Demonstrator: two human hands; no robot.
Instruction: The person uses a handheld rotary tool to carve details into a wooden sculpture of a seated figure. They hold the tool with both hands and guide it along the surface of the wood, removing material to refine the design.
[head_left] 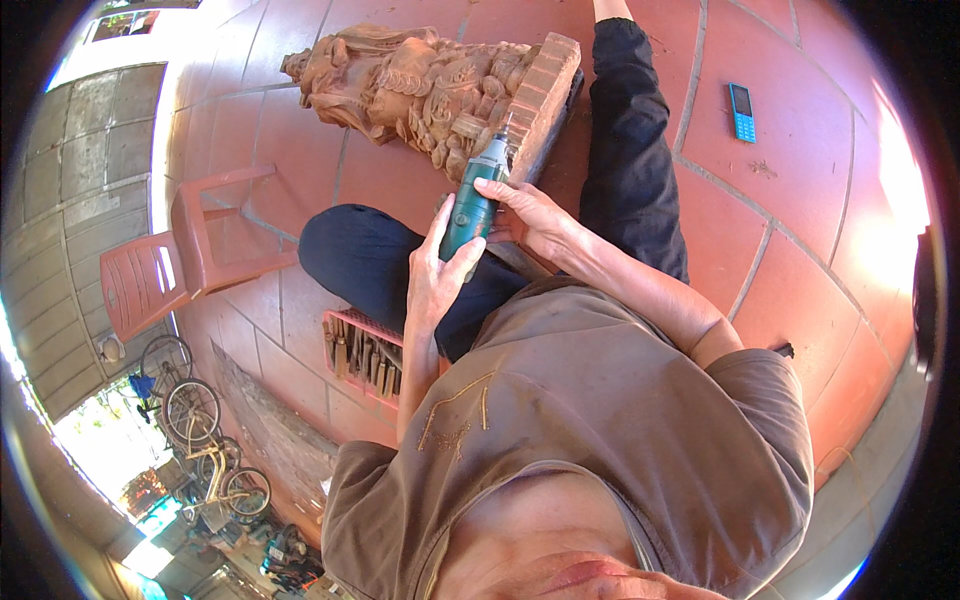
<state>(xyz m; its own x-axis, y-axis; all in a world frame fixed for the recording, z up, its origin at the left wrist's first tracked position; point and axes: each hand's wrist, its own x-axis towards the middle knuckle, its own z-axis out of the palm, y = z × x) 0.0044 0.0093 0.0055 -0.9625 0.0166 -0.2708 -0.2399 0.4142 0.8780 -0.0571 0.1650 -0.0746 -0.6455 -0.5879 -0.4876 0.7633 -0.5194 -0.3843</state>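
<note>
A green rotary tool [468, 212] with a grey nose is held between my two hands above my bent leg. My left hand [437, 265] wraps its lower body, thumb on the near side. My right hand [532, 212] grips it from the other side, the thumb lying along the upper casing. The tool's thin bit points away from me, close to the base of a carved wooden statue [420, 85]. That statue lies on its side on the tiles, its stepped base toward the right. Whether the bit touches the wood I cannot tell.
A red basket [328, 345] of carving chisels [365, 357] stands by my left elbow. A pink plastic chair [195, 240] is at the left, with bicycles [195, 410] beyond. On the tiled floor [730, 210] at the right lies a blue phone [741, 112]. My right leg stretches beside the statue.
</note>
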